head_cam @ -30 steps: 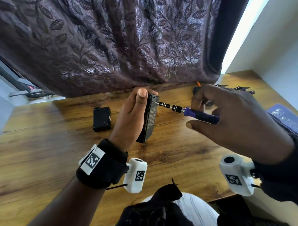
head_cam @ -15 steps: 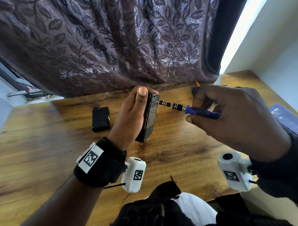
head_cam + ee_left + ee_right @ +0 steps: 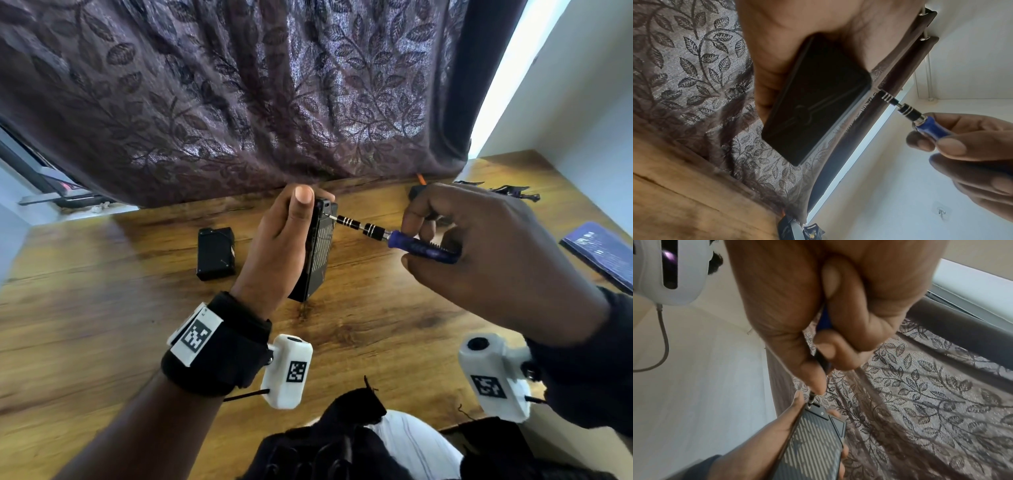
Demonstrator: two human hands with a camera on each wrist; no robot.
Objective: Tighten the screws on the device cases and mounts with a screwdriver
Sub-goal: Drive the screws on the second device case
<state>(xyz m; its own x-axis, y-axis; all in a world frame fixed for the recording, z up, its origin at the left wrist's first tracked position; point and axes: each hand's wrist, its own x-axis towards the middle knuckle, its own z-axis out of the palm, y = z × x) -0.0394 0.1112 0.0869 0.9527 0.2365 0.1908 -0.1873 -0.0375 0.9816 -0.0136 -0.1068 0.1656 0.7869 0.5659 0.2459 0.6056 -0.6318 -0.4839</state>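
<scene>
item 1, fingers (image 3: 949, 144) of my right hand (image 3: 496, 253): curled round and pinching the blue handle of the screwdriver (image 3: 394, 236), near the shaft end, a grip that i judge lets me roll it in small turns.

item 2, screwdriver bit: seated at a screw in the upper corner of the device case (image 3: 320, 253), shaft nearly level and square to the case face, so the push runs straight into the screw.

item 3, my left hand (image 3: 277, 246): wrapped round the case, thumb along the near edge, other fingers behind it. it holds the case upright on its lower end on the tabletop (image 3: 102, 325), probably to brace against the bit's pressure.

item 4, second device case (image 3: 215, 253): lying flat on the tabletop, left of my left hand, apart from it, likely awaiting its turn.

item 5, black mounts (image 3: 513, 192): far right by the curtain (image 3: 239, 102), detail too small to tell.
</scene>
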